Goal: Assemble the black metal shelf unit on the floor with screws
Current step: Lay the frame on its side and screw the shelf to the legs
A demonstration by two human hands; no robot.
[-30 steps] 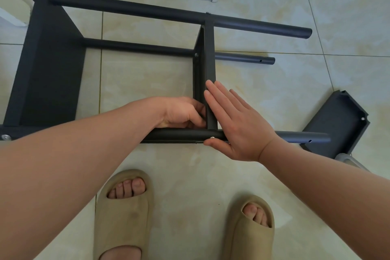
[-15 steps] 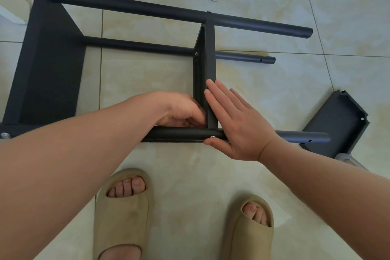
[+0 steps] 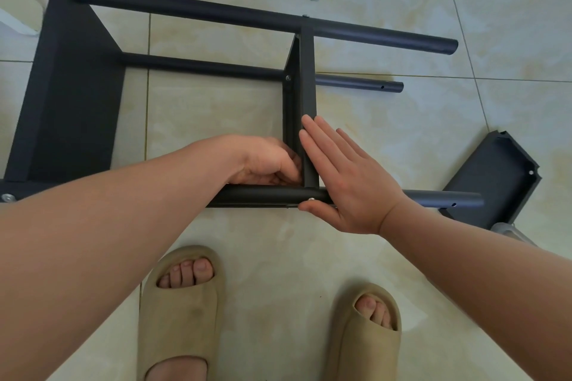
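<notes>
The black shelf unit (image 3: 192,9) lies on its side on the tiled floor. Its middle shelf panel (image 3: 308,80) stands between the far pole and the near pole (image 3: 263,195). My left hand (image 3: 263,161) is curled into the inner corner where that panel meets the near pole; its fingertips and anything in them are hidden. My right hand (image 3: 349,182) lies flat with straight fingers against the panel's right face. Its thumb reaches under the near pole and touches a silver screw head (image 3: 311,199).
A loose black shelf panel (image 3: 492,182) lies on the floor at the right, beside the pole's free end, with a clear plastic item (image 3: 507,229) at its near corner. The end panel (image 3: 71,102) closes the frame at the left. My sandalled feet (image 3: 182,303) stand just behind the near pole.
My left hand has shifted slightly at the inner corner, its knuckles rolling toward the panel. The right hand and the frame have stayed put.
</notes>
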